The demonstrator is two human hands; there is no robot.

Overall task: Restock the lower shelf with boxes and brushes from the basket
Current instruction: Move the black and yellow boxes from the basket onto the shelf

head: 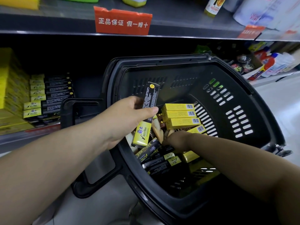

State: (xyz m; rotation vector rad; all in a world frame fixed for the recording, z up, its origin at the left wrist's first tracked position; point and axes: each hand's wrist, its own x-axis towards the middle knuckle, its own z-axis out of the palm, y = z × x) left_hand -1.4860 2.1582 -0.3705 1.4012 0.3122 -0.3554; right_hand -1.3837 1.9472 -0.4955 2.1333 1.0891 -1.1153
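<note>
A black plastic basket (240, 88) fills the middle of the view, tilted toward the lower shelf (40, 127). My left hand (126, 117) grips a long black-and-yellow box (146, 114) above the basket's left rim, the box standing nearly upright. My right hand (177, 140) reaches down among the goods inside the basket; its fingers are hidden, so I cannot see what they touch. Yellow boxes (180, 116) lie stacked in the basket, with black-and-yellow boxes (160, 161) and pale brushes (158, 129) beside them.
On the lower shelf at the left stand rows of matching black-and-yellow boxes (48, 95) and yellow packs (8, 88). A red sign (122, 21) hangs on the upper shelf edge. Bottles and tins (267, 64) sit at the right. The basket's handle (71, 114) lies beside the shelf.
</note>
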